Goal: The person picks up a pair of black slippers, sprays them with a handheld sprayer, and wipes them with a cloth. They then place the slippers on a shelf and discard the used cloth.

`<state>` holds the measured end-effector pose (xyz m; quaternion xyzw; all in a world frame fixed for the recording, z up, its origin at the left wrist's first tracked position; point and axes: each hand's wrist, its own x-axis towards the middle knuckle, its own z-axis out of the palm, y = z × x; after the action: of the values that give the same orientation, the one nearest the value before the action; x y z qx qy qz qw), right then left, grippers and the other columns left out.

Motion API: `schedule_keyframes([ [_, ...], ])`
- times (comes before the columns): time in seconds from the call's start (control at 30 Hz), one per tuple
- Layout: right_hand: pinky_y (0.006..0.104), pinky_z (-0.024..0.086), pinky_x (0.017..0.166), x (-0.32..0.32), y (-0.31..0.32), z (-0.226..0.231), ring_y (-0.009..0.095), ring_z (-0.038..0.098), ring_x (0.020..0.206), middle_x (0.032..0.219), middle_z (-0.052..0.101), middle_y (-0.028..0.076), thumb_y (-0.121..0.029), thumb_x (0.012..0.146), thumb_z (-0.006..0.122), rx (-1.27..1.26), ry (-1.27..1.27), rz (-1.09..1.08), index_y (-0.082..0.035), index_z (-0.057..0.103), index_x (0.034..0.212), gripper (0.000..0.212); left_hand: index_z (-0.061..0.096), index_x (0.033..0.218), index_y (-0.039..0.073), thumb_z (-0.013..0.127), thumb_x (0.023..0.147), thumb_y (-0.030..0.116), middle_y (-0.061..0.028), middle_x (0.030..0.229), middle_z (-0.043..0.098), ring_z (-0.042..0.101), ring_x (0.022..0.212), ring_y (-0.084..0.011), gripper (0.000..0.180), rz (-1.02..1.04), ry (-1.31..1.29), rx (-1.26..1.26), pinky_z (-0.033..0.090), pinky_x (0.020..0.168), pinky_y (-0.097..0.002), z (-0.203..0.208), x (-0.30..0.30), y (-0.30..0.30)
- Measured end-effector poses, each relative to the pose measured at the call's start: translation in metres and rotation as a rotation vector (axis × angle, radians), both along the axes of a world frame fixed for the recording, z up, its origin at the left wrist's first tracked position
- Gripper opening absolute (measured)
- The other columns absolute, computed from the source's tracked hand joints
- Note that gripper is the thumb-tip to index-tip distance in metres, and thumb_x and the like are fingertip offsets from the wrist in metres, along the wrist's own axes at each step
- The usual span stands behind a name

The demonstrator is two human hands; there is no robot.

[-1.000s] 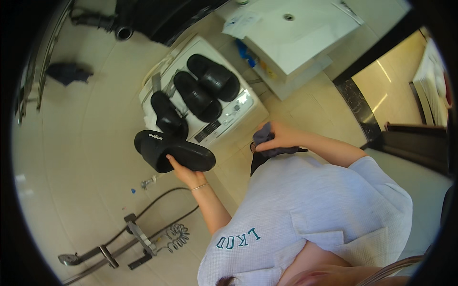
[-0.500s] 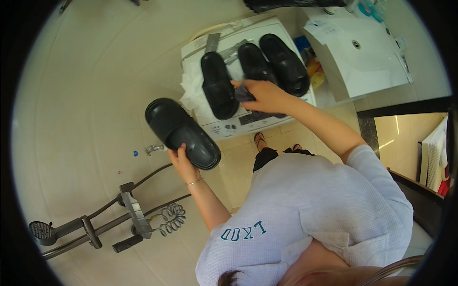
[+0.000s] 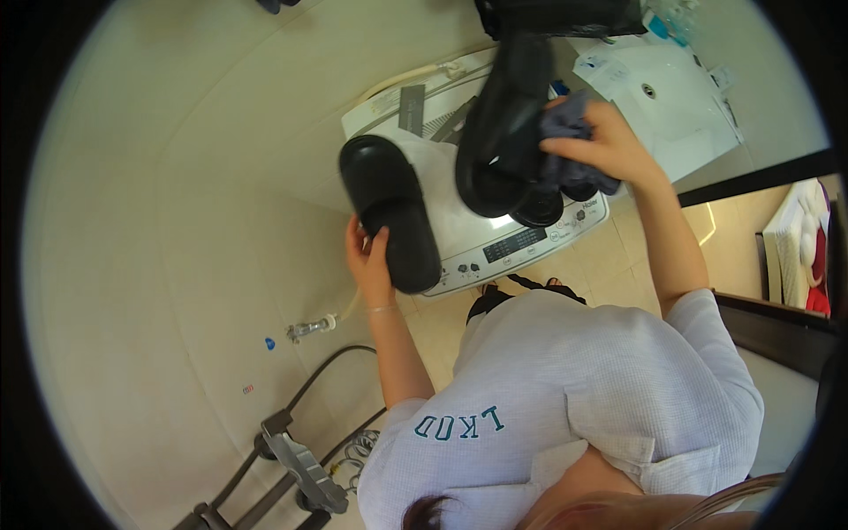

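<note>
My left hand (image 3: pixel 371 265) grips a black slide sandal (image 3: pixel 389 212) by its lower side edge, held above the left side of the white washing machine (image 3: pixel 459 262). A crumpled dark grey cloth (image 3: pixel 579 146) is bunched in my closed right hand (image 3: pixel 614 146). The same hand holds a second black slide sandal (image 3: pixel 503 132) by its side; it is lifted over the machine and somewhat blurred. Beneath it, more black footwear (image 3: pixel 541 210) rests on the machine's lid, mostly hidden by the raised sandal and the cloth.
Right of the machine is a white washbasin (image 3: pixel 676 124). A black bag-like item (image 3: pixel 574 18) lies at the far edge. A tap (image 3: pixel 309 329) juts from the left wall, with a shower fixture (image 3: pixel 305 473) nearer. A dark-framed opening (image 3: pixel 751 181) stands at right.
The second sandal has been lifted off the machine in my right hand, with the cloth. My left hand has moved its sandal right and away from me, turning it more upright. The view has shifted.
</note>
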<state>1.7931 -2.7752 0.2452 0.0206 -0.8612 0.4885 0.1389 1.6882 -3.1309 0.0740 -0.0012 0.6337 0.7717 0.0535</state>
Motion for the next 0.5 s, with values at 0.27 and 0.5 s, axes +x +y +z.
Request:
schedule_keyframes([
  [0.27,0.0292,0.055,0.073,0.1,0.012,-0.004,0.017,0.066,0.081,0.09,0.066,0.007,-0.021,0.085,0.072,-1.036,-0.117,-0.617,0.002,0.061,0.1,0.029,0.037,0.147,0.003,0.081,0.07,0.027,-0.0232,0.137,0.039,0.045,0.12,-0.0378,0.092,-0.049,0.574,-1.192,0.04,0.102,-0.0446,0.016,-0.006,0.073],
  [0.5,0.0326,0.057,0.076,0.116,-0.015,-0.011,0.021,0.07,0.081,0.093,0.071,0.011,-0.026,0.092,0.063,-1.631,-0.272,-0.341,0.0,0.066,0.096,0.026,0.033,0.148,0.004,0.089,0.064,0.023,-0.0129,0.151,0.035,0.035,0.137,-0.0257,0.102,-0.949,0.524,-0.022,0.038,0.107,-0.0408,0.031,0.052,0.153],
])
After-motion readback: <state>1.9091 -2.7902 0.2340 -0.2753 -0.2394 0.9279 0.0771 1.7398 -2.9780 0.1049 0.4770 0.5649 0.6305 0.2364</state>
